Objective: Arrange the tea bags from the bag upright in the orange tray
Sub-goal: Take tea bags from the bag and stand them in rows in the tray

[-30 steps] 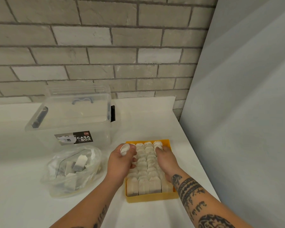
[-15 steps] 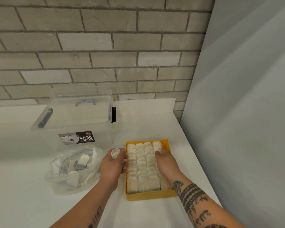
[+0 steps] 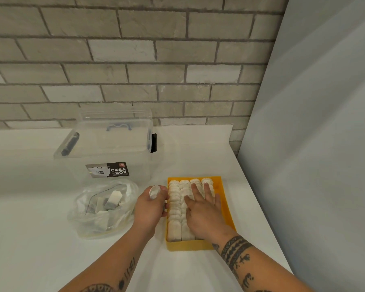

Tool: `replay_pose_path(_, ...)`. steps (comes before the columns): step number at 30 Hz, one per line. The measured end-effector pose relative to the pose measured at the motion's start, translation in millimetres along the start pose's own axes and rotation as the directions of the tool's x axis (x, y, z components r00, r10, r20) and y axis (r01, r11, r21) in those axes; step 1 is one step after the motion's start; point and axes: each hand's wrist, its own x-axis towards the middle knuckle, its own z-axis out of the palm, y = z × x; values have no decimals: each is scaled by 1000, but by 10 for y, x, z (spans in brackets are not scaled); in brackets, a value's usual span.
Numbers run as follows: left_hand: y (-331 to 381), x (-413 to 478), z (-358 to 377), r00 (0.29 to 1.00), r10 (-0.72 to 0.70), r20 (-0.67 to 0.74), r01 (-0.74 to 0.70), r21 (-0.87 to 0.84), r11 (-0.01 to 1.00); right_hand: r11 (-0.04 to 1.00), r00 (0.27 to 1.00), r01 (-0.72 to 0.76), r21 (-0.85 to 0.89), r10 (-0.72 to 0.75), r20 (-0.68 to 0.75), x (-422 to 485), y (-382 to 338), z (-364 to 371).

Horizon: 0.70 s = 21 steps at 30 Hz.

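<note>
Tea bags (image 3: 174,229) stand upright in tight rows inside an orange tray (image 3: 190,245), which sits on a white worktop (image 3: 30,249) near six o'clock in the view. The rows run from the tray's near wall to its far wall. A strip of bare orange floor shows along the three o'clock side.

The person's right hand (image 3: 202,211) lies flat on top of the rows, palm down. Its fingers are straight, spread apart, pointing toward twelve o'clock, and they grip nothing. The left hand (image 3: 151,207) is just beside the tray's nine o'clock wall, its fingers curled. It pinches a single tea bag (image 3: 154,191), which sticks up above the knuckles. The two hands are close together but not touching. Both forearms (tattooed) enter from the bottom edge.

At nine o'clock from the tray, beyond the left hand, a clear plastic bag (image 3: 101,224) slumps open on the worktop. More tea bags lie loose and jumbled inside it. At ten o'clock from the tray stands a clear storage box (image 3: 110,148) with dark side clips and a label reading "CASA BOX". A grey brick wall (image 3: 135,60) runs behind the worktop. A plain grey panel (image 3: 314,144) closes off the three o'clock side.
</note>
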Motion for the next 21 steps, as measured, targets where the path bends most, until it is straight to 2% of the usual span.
replay_pose_path(3, 9, -12, -30, 1000, -2, -10, 2, -6, 1000, 1000, 999, 10, 23, -9, -49, -39, -39, -66)
replay_pose_path(6, 9, 0, -67, 1000, -16, -21, 15, -29, 999, 990, 989, 133, 40, -129, -77, -105, -127, -117)
replay_pose_path(9, 16, 11, -103, 999, -29, -23, 28, -52, 998, 977, 977, 211, -13, -211, 15, -115, -189, -77)
replay_pose_path(13, 59, 27, -130, 997, -75, 35, 78, -106, 991, 986, 985, 165, 5, -165, 50, -90, -199, -57)
replay_pose_path(17, 173, 60, -119, 972, -141, 187, 173, -167, 971, 968, 995, 98, 229, -91, -38, -101, -225, -133)
replay_pose_path(21, 268, 94, -104, 932, -163, 323, 223, -158, 962, 848, 981, 39, 529, 69, -183, -63, -281, -157)
